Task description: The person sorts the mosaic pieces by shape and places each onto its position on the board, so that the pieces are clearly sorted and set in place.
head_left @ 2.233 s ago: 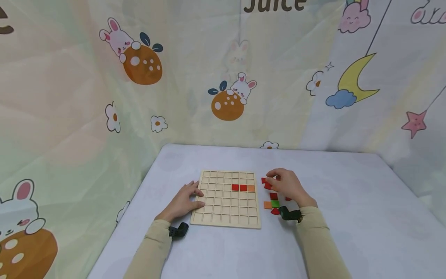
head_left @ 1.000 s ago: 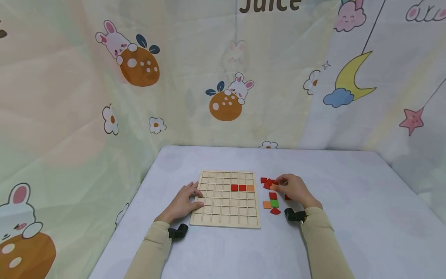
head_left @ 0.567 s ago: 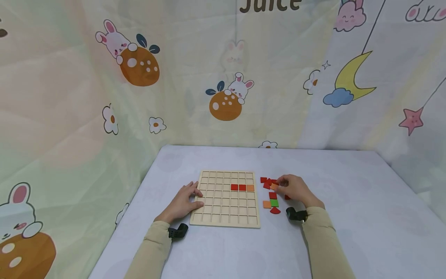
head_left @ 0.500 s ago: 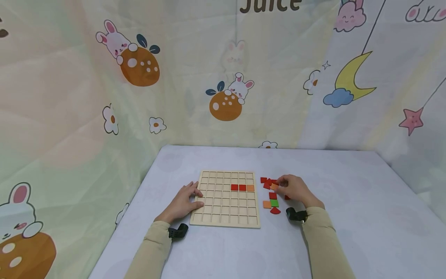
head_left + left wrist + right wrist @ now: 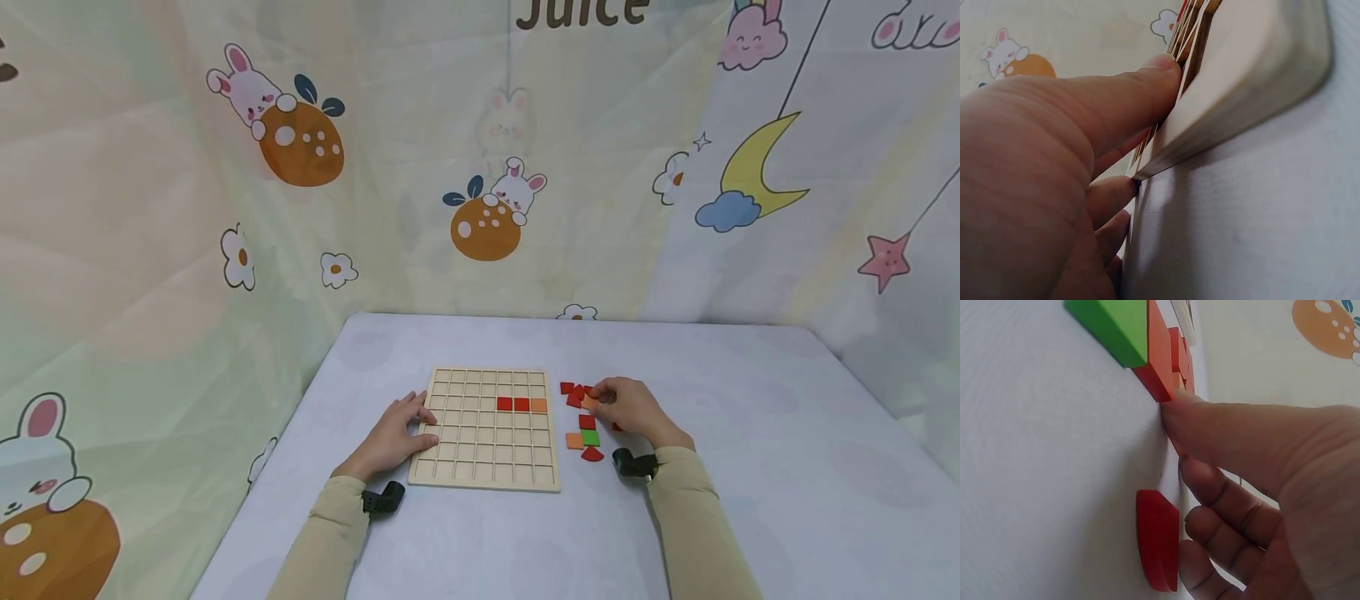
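My left hand (image 5: 393, 433) rests at the left edge of a wooden grid board (image 5: 487, 458); its thumb lies on top of the rim and its fingers along the side. Two red tiles (image 5: 513, 404) and an orange tile (image 5: 538, 406) sit in one row of the grid. Right of the board, my right hand (image 5: 630, 408) pinches an orange tile (image 5: 589, 402) at the edge of a small red group (image 5: 574, 400). In the right wrist view the thumb (image 5: 1191, 425) hides most of that tile.
Nearer me lie a red tile (image 5: 587, 422), a green tile (image 5: 591, 437), an orange square (image 5: 574, 441) and a red fan-shaped piece (image 5: 592, 454). Another red piece (image 5: 1158, 540) lies under the right hand. A printed cloth (image 5: 405, 167) hangs behind the white table (image 5: 465, 542).
Since the oldest frame my right hand has shifted right and slightly nearer me, uncovering red pieces, then edged slightly left onto the orange tile. The left hand stays on the board.
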Demonstrator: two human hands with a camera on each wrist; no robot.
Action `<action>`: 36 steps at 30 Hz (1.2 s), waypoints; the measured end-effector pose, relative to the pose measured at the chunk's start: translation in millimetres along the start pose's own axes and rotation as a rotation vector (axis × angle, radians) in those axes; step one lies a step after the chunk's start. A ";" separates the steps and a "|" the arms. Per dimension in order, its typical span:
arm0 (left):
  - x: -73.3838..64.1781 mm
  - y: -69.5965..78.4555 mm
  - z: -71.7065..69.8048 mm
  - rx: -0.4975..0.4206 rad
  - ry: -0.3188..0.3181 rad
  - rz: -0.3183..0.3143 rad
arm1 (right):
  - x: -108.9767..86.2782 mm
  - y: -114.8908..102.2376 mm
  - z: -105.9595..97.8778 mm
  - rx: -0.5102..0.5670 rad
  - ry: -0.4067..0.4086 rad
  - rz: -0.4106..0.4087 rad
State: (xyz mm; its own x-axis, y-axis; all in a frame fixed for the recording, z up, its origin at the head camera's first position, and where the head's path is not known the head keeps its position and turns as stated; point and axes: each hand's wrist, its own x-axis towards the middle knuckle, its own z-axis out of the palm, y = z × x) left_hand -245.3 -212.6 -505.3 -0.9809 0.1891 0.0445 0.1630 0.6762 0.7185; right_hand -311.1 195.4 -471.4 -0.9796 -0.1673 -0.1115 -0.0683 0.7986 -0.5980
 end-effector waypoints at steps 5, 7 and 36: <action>0.6 -1.1 0.0 0.000 0.001 0.003 | 0.7 0.0 -0.9 -0.018 -0.009 0.006; 0.7 -1.3 0.0 0.000 0.000 0.004 | 1.0 -0.1 -0.9 -0.026 -0.014 0.008; 0.0 3.2 -1.5 0.000 0.000 -0.008 | 0.6 -28.5 8.6 -0.016 0.058 -0.157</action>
State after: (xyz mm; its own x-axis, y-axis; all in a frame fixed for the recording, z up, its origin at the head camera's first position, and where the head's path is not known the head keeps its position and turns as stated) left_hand -244.9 -211.5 -502.0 -0.9822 0.1838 0.0385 0.1549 0.6775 0.7190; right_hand -308.1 167.5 -461.2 -0.9660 -0.2572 0.0282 -0.2235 0.7748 -0.5914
